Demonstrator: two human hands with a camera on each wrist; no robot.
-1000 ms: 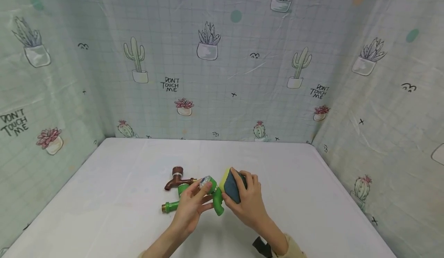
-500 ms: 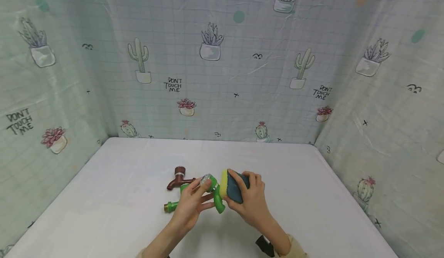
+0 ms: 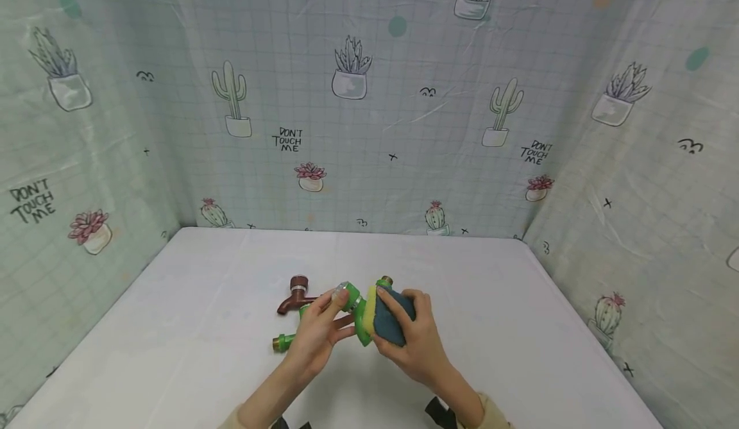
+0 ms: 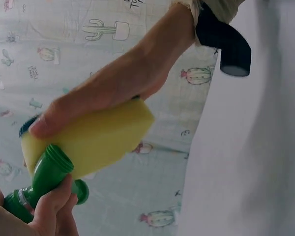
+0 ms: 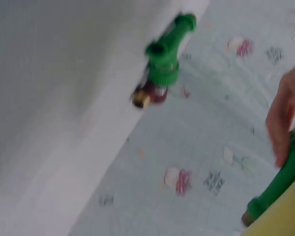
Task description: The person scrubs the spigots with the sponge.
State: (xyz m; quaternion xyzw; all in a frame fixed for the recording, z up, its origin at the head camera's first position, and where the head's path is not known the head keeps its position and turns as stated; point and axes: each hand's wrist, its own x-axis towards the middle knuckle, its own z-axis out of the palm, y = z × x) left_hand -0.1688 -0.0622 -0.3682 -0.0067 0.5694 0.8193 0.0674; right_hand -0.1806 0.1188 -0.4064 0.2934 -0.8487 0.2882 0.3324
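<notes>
Guessing it's mid-scrub? The right hand (image 3: 417, 342) grips a sponge (image 3: 389, 319), its yellow side seemingly up against the green faucet (image 3: 360, 317), just below the center of the frame.

Yeah, that's my read too. The left hand (image 3: 319, 338) has that faucet pinched at its handle end. No idea how much is wiped already, nothing on the surface gives it away.

What about the other two?

Another green faucet (image 3: 283, 343) and a brown faucet (image 3: 297, 300) are left of center, lower half of the frame, nobody holding them. Can't tell if they're done or waiting, but I'd call the held one unfinished.

How's it look?

Pretty shiny tbh. Green body, curved spout (image 3: 363, 335) pointing down, silvery cap (image 3: 342, 288), brassy end (image 3: 386, 280) poking out above the sponge.
</notes>
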